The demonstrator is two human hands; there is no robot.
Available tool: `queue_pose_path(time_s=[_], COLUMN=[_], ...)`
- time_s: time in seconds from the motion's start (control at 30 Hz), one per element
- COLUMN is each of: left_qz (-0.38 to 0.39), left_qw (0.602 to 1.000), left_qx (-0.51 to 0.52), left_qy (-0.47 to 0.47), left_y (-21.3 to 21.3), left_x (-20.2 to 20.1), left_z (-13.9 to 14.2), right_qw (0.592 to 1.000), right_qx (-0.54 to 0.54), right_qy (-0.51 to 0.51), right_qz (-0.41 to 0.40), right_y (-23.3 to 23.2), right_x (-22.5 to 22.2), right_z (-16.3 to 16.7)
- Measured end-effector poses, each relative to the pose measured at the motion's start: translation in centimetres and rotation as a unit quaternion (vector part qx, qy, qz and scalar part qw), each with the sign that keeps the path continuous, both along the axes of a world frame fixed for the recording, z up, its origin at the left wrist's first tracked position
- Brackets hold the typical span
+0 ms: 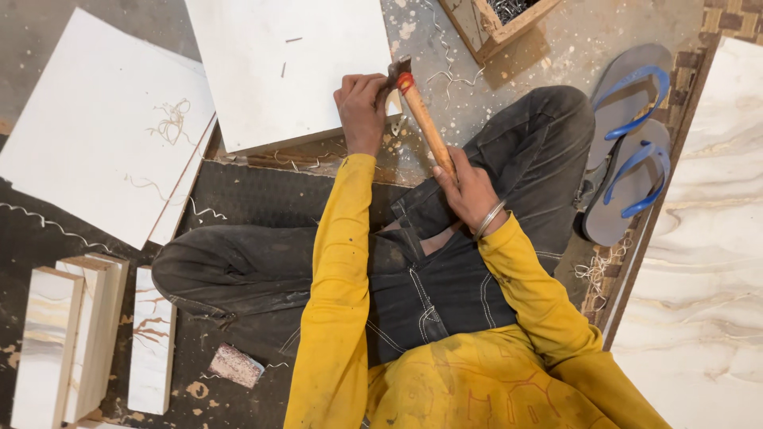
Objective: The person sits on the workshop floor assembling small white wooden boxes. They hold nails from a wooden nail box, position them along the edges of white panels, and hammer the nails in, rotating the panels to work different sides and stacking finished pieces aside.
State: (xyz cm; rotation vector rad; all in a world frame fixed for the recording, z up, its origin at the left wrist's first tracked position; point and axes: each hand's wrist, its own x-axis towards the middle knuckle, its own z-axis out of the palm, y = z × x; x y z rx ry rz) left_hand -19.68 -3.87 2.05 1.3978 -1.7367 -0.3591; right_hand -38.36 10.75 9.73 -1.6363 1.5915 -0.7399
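I sit cross-legged on the floor in a yellow top and dark trousers. My right hand (467, 191) grips the wooden handle of a hammer (423, 121), whose red-banded neck and dark head rest at the corner of a white board (294, 67). My left hand (362, 107) is closed at that same board corner, right beside the hammer head, fingers pinched as if on something small that I cannot make out. Two short nails lie on the board's top face.
Another white panel (103, 127) lies to the left, and several narrow marble-patterned strips (71, 342) stand lower left. A wooden box (501, 20) of nails sits at the top. Grey and blue sandals (632, 143) and a large marbled sheet (707, 262) are on the right.
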Motion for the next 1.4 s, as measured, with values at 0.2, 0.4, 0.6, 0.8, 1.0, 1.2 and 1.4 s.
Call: queue_pose_path(time_s=[0.2,0.4,0.6,0.8,1.0,1.2,1.4], left_qz=[0.002,0.007,0.007,0.006,-0.030,0.018,0.043], left_qw=[1.000,1.000,1.000,1.000,0.999,0.980,0.987], left_qx=[0.006,-0.006,0.016,0.013,-0.006,0.035,0.019], left_qy=[0.006,0.008,0.017,0.013,0.042,0.194,0.152], left_y=[-0.2,-0.2,-0.3,-0.2,-0.8,-1.3,-1.2], left_x=[0.1,0.2,0.2,0.3,0.9,1.4,1.0], left_z=[-0.4,-0.2,-0.2,0.1,-1.0,-3.0,-2.6], right_qw=[0.997,0.998,0.994,0.995,0.995,0.967,0.989], right_qx=[-0.073,-0.044,-0.107,-0.023,-0.092,-0.253,-0.034], right_qy=[-0.009,0.037,0.005,0.101,0.022,0.006,0.142], right_qz=[-0.013,0.000,-0.022,-0.010,-0.028,-0.035,0.011], right_y=[0.9,0.1,1.6,0.4,0.6,0.6,-0.4], right_x=[0.1,0.1,-0.7,0.0,-0.8,-1.7,0.0], right_z=[-0.4,0.0,0.2,-1.6,2.6,2.5,-2.9])
